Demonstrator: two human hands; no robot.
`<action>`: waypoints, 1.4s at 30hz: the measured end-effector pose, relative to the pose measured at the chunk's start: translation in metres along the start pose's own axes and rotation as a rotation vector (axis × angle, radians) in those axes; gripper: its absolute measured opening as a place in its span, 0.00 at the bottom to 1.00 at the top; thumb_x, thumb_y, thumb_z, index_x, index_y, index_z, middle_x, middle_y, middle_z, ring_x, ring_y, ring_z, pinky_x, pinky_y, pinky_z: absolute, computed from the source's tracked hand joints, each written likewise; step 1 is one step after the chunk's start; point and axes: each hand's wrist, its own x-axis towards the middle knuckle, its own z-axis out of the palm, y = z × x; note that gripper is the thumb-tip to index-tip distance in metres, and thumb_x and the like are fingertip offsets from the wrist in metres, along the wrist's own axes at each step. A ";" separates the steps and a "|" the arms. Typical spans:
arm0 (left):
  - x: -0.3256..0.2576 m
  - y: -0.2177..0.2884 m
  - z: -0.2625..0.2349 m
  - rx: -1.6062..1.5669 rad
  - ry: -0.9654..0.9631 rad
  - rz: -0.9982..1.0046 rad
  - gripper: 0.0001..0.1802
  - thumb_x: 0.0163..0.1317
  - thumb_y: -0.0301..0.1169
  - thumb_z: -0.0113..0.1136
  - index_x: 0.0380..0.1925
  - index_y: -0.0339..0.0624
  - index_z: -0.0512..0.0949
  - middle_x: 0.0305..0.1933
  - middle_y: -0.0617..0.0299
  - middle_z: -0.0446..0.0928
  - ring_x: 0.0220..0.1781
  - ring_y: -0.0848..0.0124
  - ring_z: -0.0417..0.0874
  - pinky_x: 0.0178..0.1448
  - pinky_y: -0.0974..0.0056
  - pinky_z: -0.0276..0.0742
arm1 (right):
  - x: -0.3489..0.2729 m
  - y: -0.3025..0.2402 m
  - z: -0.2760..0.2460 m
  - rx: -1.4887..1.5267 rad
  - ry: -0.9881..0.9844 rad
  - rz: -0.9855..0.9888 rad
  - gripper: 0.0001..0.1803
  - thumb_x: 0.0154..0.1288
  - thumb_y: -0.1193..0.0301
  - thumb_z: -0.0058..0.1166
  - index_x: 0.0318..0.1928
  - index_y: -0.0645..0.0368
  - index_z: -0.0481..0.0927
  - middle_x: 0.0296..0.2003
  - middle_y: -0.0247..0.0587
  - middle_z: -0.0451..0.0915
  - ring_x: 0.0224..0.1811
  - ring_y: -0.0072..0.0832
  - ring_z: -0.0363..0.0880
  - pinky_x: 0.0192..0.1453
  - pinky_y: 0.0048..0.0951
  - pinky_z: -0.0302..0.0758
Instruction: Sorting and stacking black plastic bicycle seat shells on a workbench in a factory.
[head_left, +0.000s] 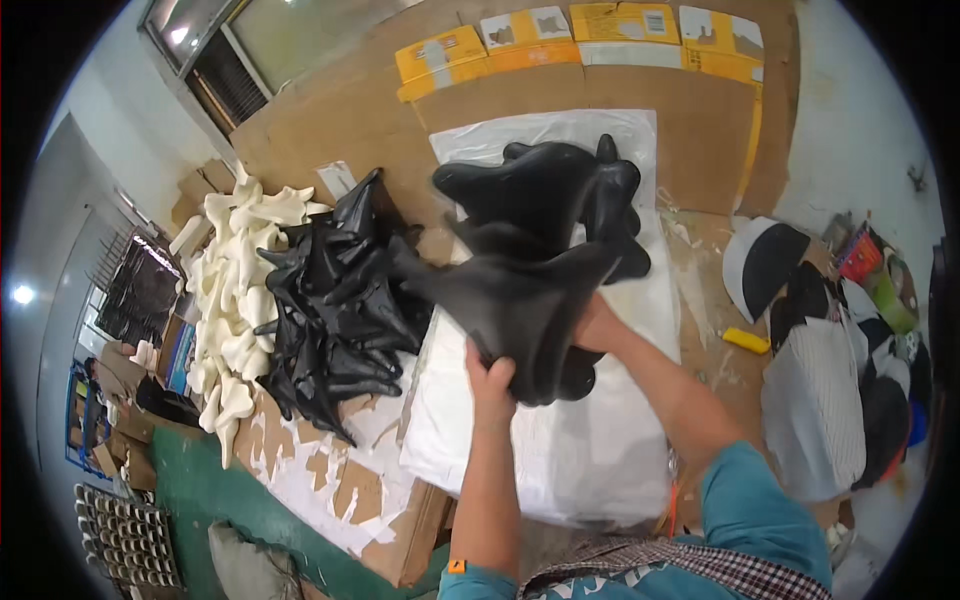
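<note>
Both my hands hold a black, smooth piece shaped like a bicycle saddle (510, 300), tilted above a white plastic-covered pad. My left hand (490, 382) grips its near left edge, thumb on the surface. My right hand (598, 328) holds its right side, with most fingers hidden behind it. A dark rounded end (580, 373) shows under the held piece; I cannot tell whether it is a second piece. Just beyond, more black saddle-shaped pieces (525, 185) rest on the white pad (610, 460), partly covered by the held one.
To the left lie a heap of black saddle-shaped pieces (345, 300) and a cream-coloured heap (240, 290). A cardboard sheet (500, 115) stands behind. At right are a yellow-handled tool (746, 341), a white bag (815, 410) and black-and-white pieces (765, 262).
</note>
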 end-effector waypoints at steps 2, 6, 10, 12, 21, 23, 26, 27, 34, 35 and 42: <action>0.042 -0.043 0.008 0.137 -0.072 -0.019 0.42 0.43 0.36 0.63 0.59 0.33 0.59 0.54 0.55 0.68 0.55 0.66 0.68 0.60 0.64 0.63 | 0.028 0.030 -0.049 -0.278 0.003 -0.144 0.30 0.53 0.64 0.58 0.58 0.57 0.67 0.59 0.47 0.66 0.64 0.36 0.60 0.67 0.34 0.57; 0.071 -0.121 0.029 0.277 -0.086 -0.235 0.49 0.44 0.35 0.69 0.64 0.33 0.52 0.61 0.50 0.63 0.63 0.63 0.63 0.65 0.63 0.58 | 0.061 0.123 -0.129 -0.318 -0.104 0.274 0.39 0.47 0.72 0.64 0.62 0.57 0.62 0.58 0.44 0.67 0.61 0.33 0.64 0.64 0.35 0.61; 0.039 -0.211 -0.004 0.558 -0.101 -0.233 0.54 0.40 0.27 0.68 0.66 0.35 0.46 0.65 0.44 0.57 0.68 0.57 0.57 0.68 0.61 0.54 | 0.045 0.208 -0.180 -0.099 0.029 0.414 0.42 0.46 0.77 0.60 0.64 0.57 0.58 0.59 0.44 0.66 0.60 0.34 0.64 0.63 0.31 0.61; 0.033 -0.217 -0.006 0.600 -0.067 -0.313 0.55 0.38 0.26 0.68 0.66 0.35 0.46 0.64 0.43 0.57 0.67 0.56 0.58 0.67 0.61 0.55 | 0.038 0.235 -0.196 -0.177 0.081 0.478 0.42 0.45 0.79 0.57 0.64 0.58 0.57 0.59 0.47 0.66 0.63 0.35 0.62 0.65 0.29 0.59; -0.013 -0.217 -0.012 0.881 -0.002 -0.233 0.56 0.38 0.26 0.68 0.65 0.31 0.42 0.66 0.41 0.52 0.69 0.54 0.54 0.70 0.61 0.50 | -0.025 0.231 -0.179 0.064 0.241 0.305 0.30 0.61 0.73 0.53 0.63 0.60 0.60 0.58 0.51 0.66 0.56 0.35 0.68 0.60 0.33 0.67; -0.017 -0.209 -0.008 0.846 0.026 -0.280 0.55 0.37 0.28 0.68 0.64 0.31 0.46 0.63 0.40 0.57 0.65 0.51 0.58 0.68 0.58 0.53 | -0.053 0.180 -0.148 -0.018 0.139 0.456 0.34 0.59 0.73 0.54 0.64 0.64 0.56 0.57 0.51 0.66 0.58 0.34 0.66 0.60 0.31 0.65; -0.023 -0.202 -0.010 0.811 -0.020 -0.289 0.54 0.37 0.29 0.69 0.64 0.32 0.48 0.61 0.39 0.60 0.64 0.50 0.61 0.67 0.57 0.56 | -0.088 0.179 -0.119 -0.067 0.116 0.415 0.35 0.58 0.74 0.55 0.64 0.65 0.54 0.56 0.49 0.67 0.57 0.34 0.66 0.58 0.30 0.65; -0.023 -0.204 -0.013 0.759 -0.081 -0.304 0.54 0.39 0.30 0.69 0.65 0.32 0.47 0.62 0.40 0.59 0.65 0.51 0.59 0.68 0.58 0.55 | -0.095 0.200 -0.123 -0.037 0.260 0.393 0.33 0.57 0.76 0.55 0.63 0.65 0.58 0.55 0.48 0.68 0.56 0.32 0.67 0.58 0.28 0.65; -0.066 -0.171 -0.066 0.801 0.067 -0.469 0.49 0.45 0.33 0.68 0.65 0.38 0.51 0.62 0.44 0.62 0.62 0.57 0.65 0.62 0.58 0.64 | -0.058 0.097 -0.146 -0.304 0.410 0.087 0.30 0.54 0.78 0.55 0.60 0.64 0.64 0.52 0.41 0.70 0.53 0.26 0.68 0.58 0.25 0.64; -0.074 -0.156 -0.075 0.793 0.093 -0.502 0.48 0.45 0.33 0.68 0.65 0.38 0.52 0.60 0.44 0.64 0.58 0.59 0.69 0.58 0.59 0.68 | -0.049 0.078 -0.150 -0.300 0.274 0.039 0.31 0.52 0.80 0.55 0.60 0.61 0.65 0.51 0.41 0.71 0.52 0.26 0.69 0.57 0.26 0.64; -0.198 -0.060 -0.178 0.370 0.693 -0.664 0.33 0.54 0.28 0.60 0.61 0.36 0.61 0.49 0.52 0.74 0.41 0.68 0.79 0.46 0.66 0.75 | 0.060 -0.051 -0.087 -0.678 -0.817 -0.150 0.28 0.38 0.84 0.55 0.47 0.58 0.76 0.42 0.43 0.77 0.45 0.38 0.75 0.49 0.30 0.70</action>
